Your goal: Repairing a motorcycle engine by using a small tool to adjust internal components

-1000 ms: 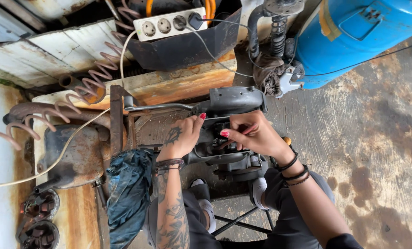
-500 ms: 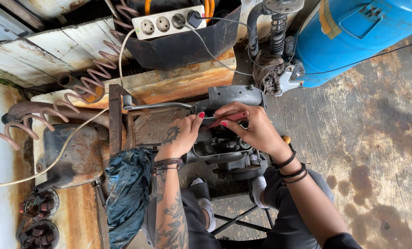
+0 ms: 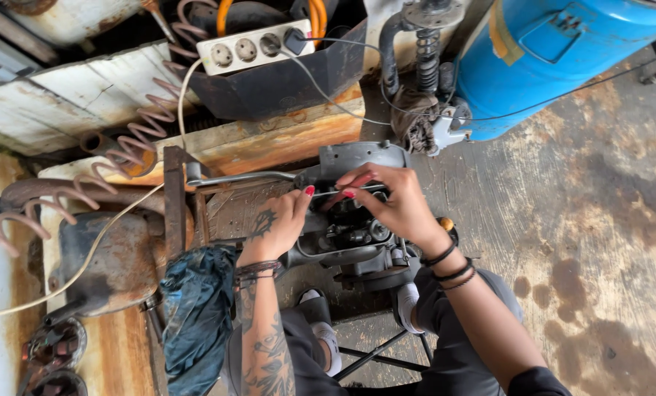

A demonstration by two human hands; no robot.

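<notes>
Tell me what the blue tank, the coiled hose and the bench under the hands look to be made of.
Blue tank: likely painted steel, with a smooth glossy curved shell. Coiled hose: probably plastic or rubber, with springy loops in a dull reddish-brown. Bench: metal, heavily rusted and grimy, with a matte orange-brown surface. The grey housing above the left hand and right hand looks like cast metal.

A grey, grimy power tool (image 3: 353, 220) lies on its side at the centre of the view. Its pale metal housing points toward twelve o'clock, its dark motor parts and round base toward five o'clock, over a rusty metal bench (image 3: 225, 209).
</notes>
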